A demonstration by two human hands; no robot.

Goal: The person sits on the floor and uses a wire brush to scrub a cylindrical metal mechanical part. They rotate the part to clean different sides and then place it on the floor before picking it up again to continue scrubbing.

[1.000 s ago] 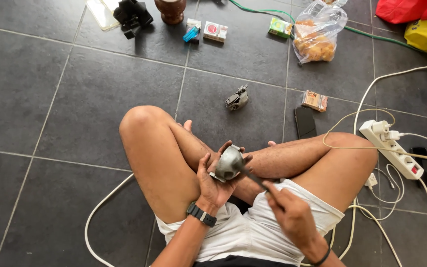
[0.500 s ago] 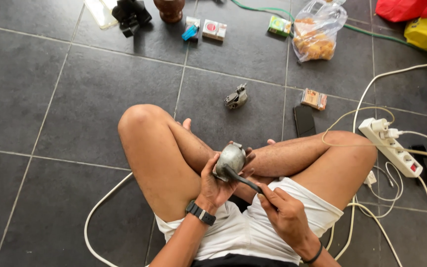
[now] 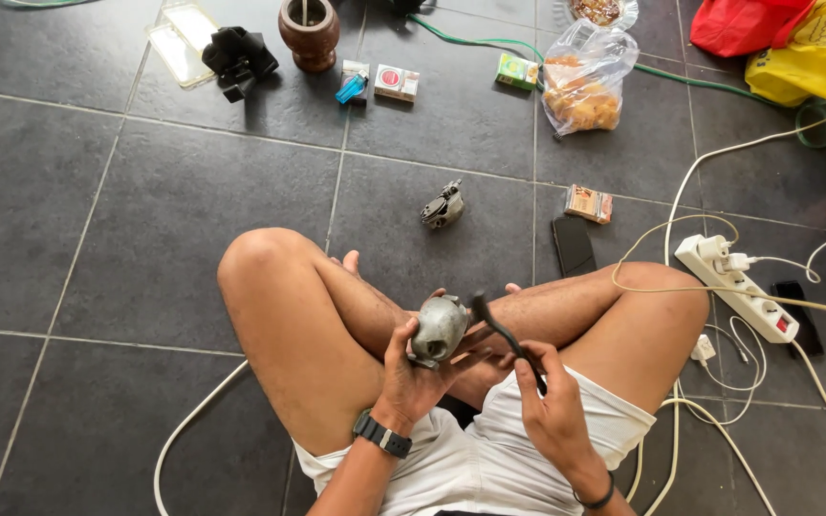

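Hands were busy over crossed legs, the person sat on the dark tiled floor [image 3: 97,239]. Left hand [image 3: 413,377] had its grip clamped round a grey metal part [image 3: 439,328], fingers curled up behind it, thumb on the near side, a black watch [image 3: 381,435] on that wrist. The part sat just above the shins, between the knees. Right hand [image 3: 552,411] was closed on a black tool [image 3: 501,333], grip tight round the handle, and the tool's dark tip stood right beside the part's right edge; whether it touched, I could not tell. A dark band [image 3: 597,499] ringed that wrist.

Out ahead on the floor lay a second small metal piece [image 3: 443,205], well apart from the hands. Beyond the right knee, a black phone [image 3: 573,246] lay flat, with a small orange box [image 3: 590,204] just beside it. To the right, a white power strip [image 3: 736,287] carried plugs and pale cables. At the far edge stood a brown pot [image 3: 309,33], a blue lighter [image 3: 350,88], a red-and-white pack [image 3: 396,82], a green box [image 3: 518,71] and a clear bag of snacks [image 3: 585,81].
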